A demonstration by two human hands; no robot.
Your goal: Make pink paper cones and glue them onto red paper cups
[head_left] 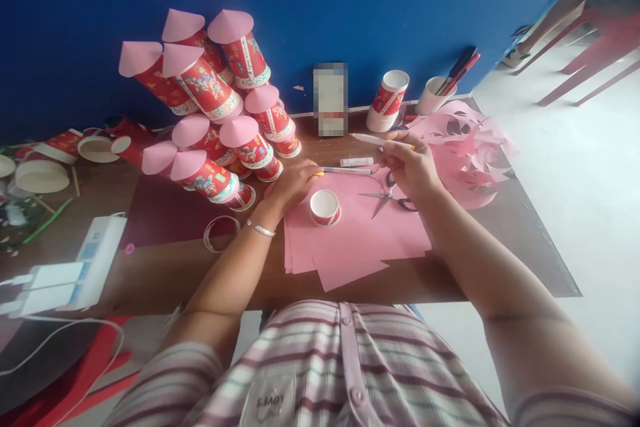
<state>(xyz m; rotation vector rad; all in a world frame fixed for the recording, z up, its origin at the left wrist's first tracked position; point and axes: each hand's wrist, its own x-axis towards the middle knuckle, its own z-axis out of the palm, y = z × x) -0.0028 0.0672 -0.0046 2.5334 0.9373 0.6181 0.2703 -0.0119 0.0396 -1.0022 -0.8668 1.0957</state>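
My right hand (413, 163) pinches a slim white pen (373, 140), its tip pointing left and a bit of yellow at its rear end. My left hand (299, 181) has its fingers drawn together, with a small yellow bit at the fingertips that is too small to name. Right beside those fingertips lies a grey-white pen (347, 171). A short white stick (357, 162) rests behind it. Between my arms, a short red-and-white cup piece (325, 207) stands on stacked pink paper (345, 247). Scissors (386, 197) lie spread on the paper near my right hand.
Several red paper-cup rockets with pink cones (240, 130) stand at the left. Stacked cups (389, 100), a pen cup (435, 97) and cut pink scraps (470, 160) are at the right. A paper ring (221, 233) and a power strip (97, 260) lie left. A blue wall (320, 7) borders the table.
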